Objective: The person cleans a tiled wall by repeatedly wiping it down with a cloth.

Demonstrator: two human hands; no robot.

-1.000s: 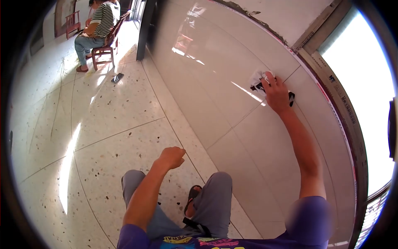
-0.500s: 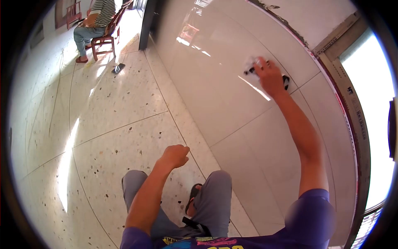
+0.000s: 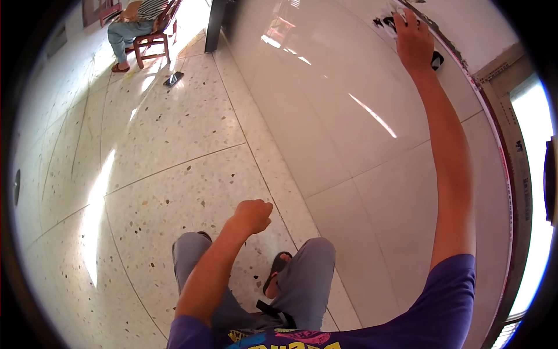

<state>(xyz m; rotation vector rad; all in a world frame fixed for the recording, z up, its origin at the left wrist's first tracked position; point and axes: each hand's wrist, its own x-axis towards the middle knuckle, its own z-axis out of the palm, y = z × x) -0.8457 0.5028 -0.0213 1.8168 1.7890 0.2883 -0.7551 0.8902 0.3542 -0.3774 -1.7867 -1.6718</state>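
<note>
My right hand (image 3: pixel 415 45) is stretched out at the upper right, pressing a black-and-white cloth (image 3: pixel 386 22) against the glossy tiled wall (image 3: pixel 343 70). Its fingers lie over the cloth, and a dark bit of it (image 3: pixel 437 60) sticks out beside the wrist. Much of the cloth is hidden under the palm. My left hand (image 3: pixel 254 216) is closed in a loose fist above my knees, apart from the wall, with nothing visible in it.
A person in a striped top sits on a wooden chair (image 3: pixel 152 49) at the upper left. A phone (image 3: pixel 174 78) lies on the speckled floor (image 3: pixel 174 134) near the chair. Brown cardboard strips (image 3: pixel 517 134) edge the bright opening at right.
My right hand has moved up and farther along the wall with the cloth, toward the tiles' top edge. The view has shifted slightly. My left hand stays closed in nearly the same place.
</note>
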